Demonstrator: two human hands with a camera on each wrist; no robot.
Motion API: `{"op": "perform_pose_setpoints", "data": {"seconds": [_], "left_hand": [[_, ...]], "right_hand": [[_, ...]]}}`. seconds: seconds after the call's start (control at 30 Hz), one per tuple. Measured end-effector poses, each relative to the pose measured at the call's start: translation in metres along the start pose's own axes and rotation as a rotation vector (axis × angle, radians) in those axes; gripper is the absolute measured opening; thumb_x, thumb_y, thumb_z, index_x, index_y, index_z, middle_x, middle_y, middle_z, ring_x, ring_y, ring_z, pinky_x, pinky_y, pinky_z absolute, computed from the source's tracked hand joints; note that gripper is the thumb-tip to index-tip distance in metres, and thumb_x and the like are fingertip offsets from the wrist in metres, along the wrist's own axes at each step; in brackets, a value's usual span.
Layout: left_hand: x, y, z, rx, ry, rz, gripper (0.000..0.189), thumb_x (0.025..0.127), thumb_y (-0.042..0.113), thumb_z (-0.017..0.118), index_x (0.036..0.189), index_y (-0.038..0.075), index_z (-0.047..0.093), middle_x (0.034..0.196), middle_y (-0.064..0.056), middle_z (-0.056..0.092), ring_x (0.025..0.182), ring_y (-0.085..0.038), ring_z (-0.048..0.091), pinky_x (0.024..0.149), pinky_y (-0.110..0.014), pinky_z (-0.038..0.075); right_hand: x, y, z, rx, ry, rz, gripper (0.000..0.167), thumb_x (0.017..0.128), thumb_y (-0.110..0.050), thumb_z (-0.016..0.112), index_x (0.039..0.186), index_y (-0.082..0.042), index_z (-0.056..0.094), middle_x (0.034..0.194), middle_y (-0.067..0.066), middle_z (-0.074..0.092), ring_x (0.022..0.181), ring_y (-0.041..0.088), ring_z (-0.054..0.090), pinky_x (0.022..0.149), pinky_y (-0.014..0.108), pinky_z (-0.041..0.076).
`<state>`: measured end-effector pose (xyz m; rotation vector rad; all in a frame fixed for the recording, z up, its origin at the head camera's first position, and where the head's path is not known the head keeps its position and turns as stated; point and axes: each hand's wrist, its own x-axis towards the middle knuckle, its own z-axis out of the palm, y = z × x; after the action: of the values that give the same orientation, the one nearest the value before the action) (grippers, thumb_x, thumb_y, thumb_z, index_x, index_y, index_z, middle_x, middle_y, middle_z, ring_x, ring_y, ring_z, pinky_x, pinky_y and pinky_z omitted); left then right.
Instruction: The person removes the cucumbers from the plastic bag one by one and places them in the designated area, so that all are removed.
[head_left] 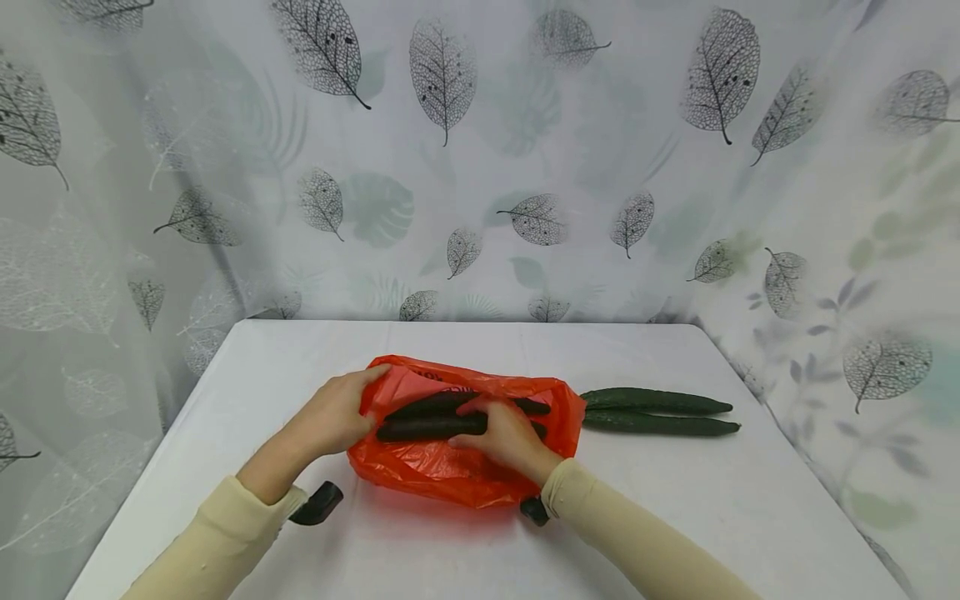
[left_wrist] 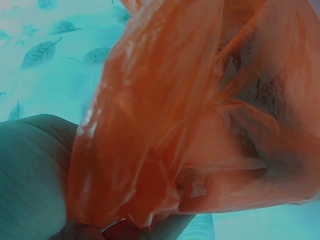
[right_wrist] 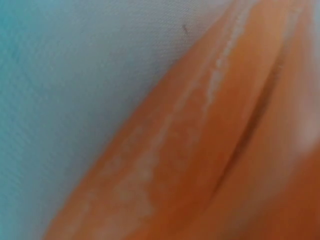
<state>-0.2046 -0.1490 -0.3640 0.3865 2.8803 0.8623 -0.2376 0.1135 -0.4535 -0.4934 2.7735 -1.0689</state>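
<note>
An orange-red plastic bag (head_left: pixel 450 477) lies on the table with its mouth spread toward me. My left hand (head_left: pixel 339 417) grips the bag's left rim, thumb inside the mouth. Inside the bag two dark green cucumbers lie side by side, an upper cucumber (head_left: pixel 423 406) and a lower cucumber (head_left: pixel 427 428). My right hand (head_left: pixel 510 437) reaches into the mouth and holds the lower cucumber between thumb and fingers. Orange film (left_wrist: pixel 145 100) fills much of the left wrist view, with dark shapes showing through. Blurred bag film (right_wrist: pixel 185 150) crosses the right wrist view and hides the right hand.
Two more long cucumbers, one behind (head_left: pixel 656 400) and one in front (head_left: pixel 663 424), lie right of the bag, their left ends behind it. They rest on the white table (head_left: pixel 315 350). A leaf-patterned curtain (head_left: pixel 480 167) hangs behind and at both sides.
</note>
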Motion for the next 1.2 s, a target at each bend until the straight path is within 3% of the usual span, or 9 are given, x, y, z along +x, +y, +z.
{"op": "perform_pose_setpoints", "data": {"seconds": [0.1, 0.2, 0.43, 0.7, 0.93, 1.2], "left_hand": [[0.000, 0.000, 0.000, 0.004, 0.004, 0.005, 0.067, 0.085, -0.003, 0.066, 0.149, -0.002, 0.045, 0.132, -0.023, 0.060, 0.105, -0.034, 0.057, 0.085, -0.045, 0.054], [0.000, -0.001, 0.000, 0.001, 0.006, 0.012, 0.067, 0.084, -0.003, 0.065, 0.149, -0.002, 0.045, 0.130, -0.022, 0.061, 0.102, -0.033, 0.056, 0.080, -0.042, 0.054], [-0.001, 0.000, 0.000, 0.006, 0.012, 0.025, 0.068, 0.083, -0.003, 0.065, 0.148, -0.002, 0.046, 0.127, -0.022, 0.062, 0.100, -0.033, 0.057, 0.077, -0.041, 0.053], [-0.001, 0.000, -0.001, 0.008, 0.009, 0.022, 0.067, 0.084, -0.003, 0.065, 0.149, -0.002, 0.045, 0.131, -0.023, 0.060, 0.102, -0.033, 0.057, 0.079, -0.041, 0.054], [-0.001, 0.001, -0.002, 0.013, 0.005, 0.028, 0.067, 0.084, -0.004, 0.064, 0.149, -0.002, 0.046, 0.131, -0.023, 0.060, 0.101, -0.033, 0.056, 0.079, -0.041, 0.052], [0.000, 0.001, -0.005, 0.016, 0.000, 0.017, 0.067, 0.086, -0.003, 0.064, 0.149, -0.001, 0.045, 0.132, -0.023, 0.059, 0.103, -0.033, 0.056, 0.080, -0.042, 0.052]], "right_hand": [[0.000, -0.001, 0.000, -0.003, 0.008, 0.008, 0.045, 0.081, -0.036, 0.085, 0.120, -0.018, 0.072, 0.115, -0.004, 0.068, 0.111, 0.019, 0.058, 0.100, 0.044, 0.046], [-0.001, 0.000, 0.001, -0.018, 0.005, -0.006, 0.043, 0.081, -0.033, 0.085, 0.119, -0.017, 0.073, 0.114, -0.004, 0.069, 0.110, 0.019, 0.059, 0.098, 0.043, 0.047], [-0.005, 0.004, 0.004, -0.085, -0.107, -0.079, 0.041, 0.078, -0.035, 0.088, 0.114, -0.020, 0.078, 0.102, -0.013, 0.069, 0.099, 0.012, 0.058, 0.089, 0.037, 0.050], [-0.007, 0.004, 0.005, -0.097, -0.182, -0.070, 0.039, 0.078, -0.026, 0.088, 0.115, -0.021, 0.078, 0.103, -0.013, 0.071, 0.103, 0.014, 0.058, 0.094, 0.040, 0.048], [-0.008, 0.004, 0.002, -0.005, -0.213, -0.012, 0.037, 0.080, -0.024, 0.087, 0.116, -0.022, 0.078, 0.106, -0.014, 0.068, 0.105, 0.015, 0.055, 0.095, 0.041, 0.047], [-0.009, 0.002, -0.008, 0.133, -0.203, 0.006, 0.036, 0.079, -0.020, 0.088, 0.114, -0.021, 0.077, 0.108, -0.005, 0.065, 0.105, 0.021, 0.053, 0.087, 0.040, 0.049]]}}
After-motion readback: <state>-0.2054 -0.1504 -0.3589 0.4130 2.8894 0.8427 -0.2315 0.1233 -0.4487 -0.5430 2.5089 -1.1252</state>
